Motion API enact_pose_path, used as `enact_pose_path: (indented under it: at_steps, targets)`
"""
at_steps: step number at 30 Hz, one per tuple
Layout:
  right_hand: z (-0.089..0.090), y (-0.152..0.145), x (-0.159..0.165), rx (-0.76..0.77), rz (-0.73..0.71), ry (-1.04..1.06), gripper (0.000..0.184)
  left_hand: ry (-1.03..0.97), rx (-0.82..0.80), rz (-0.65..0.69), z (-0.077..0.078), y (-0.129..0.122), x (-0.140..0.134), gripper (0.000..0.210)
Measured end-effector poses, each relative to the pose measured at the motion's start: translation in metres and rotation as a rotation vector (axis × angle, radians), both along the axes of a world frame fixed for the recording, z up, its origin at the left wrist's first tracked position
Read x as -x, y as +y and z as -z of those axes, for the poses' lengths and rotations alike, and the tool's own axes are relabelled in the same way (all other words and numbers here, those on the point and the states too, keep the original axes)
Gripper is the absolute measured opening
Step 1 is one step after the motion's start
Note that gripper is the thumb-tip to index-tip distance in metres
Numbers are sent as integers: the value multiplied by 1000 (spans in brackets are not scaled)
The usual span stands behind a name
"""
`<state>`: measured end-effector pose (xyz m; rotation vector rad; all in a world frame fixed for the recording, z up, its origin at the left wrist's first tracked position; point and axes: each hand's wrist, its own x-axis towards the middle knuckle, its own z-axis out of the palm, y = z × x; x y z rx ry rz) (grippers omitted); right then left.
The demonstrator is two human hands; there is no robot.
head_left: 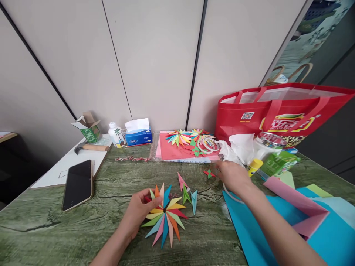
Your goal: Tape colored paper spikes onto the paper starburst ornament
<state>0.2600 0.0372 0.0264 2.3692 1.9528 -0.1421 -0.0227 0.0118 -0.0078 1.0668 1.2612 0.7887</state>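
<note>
- Head view: a multicoloured paper star (pixel 166 220) sits at or just above the worktop (pixel 205 236), its ring of folded points apparently near complete.
- Three loose points (pixel 186 195) lie just beyond, unjoined; two similar stars (pixel 178 137) rest on red paper (pixel 170 152) behind.
- The left hand (pixel 141 207) pinches the star's upper-left edge, thumb on top.
- The right hand (pixel 232 177) reaches forward, palm down, near a small star (pixel 209 173); its grip is hidden.

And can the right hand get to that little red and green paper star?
Probably yes: the right hand is just beside the small red-and-green folded paper star, and nothing seems to lie between them. I can't tell whether its fingertips already hold something.
</note>
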Motion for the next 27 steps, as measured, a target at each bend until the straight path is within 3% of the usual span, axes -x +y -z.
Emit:
enact_pose_path:
  at_steps: [4,10,15,18,21,23,25,27]
  targets:
    - [3,1,-25,93,73,-72,27,85,-54,-20,-4,-1,-1,37]
    - [13,6,-29,122,96,-118,29,186,-210,-141,-8,0,-3,43]
    - [1,4,-27,96,39,-108,23,183,-309,-206,2,5,2,44]
    - [-16,-7,-19,65,-91,-14,22,252,-394,-220,7,5,5,42]
    - [-32,-24,0,-73,-419,374,23,372,-675,-288,6,1,7,30]
    - [-38,-34,19,-160,-561,551,21,384,-815,-297,2,-3,6,20]
    - [-38,-41,39,-196,-677,612,20,301,-776,-203,-4,-7,3,17]
    - [-33,-44,56,-245,-763,591,17,136,-618,-24,-9,-11,1,25]
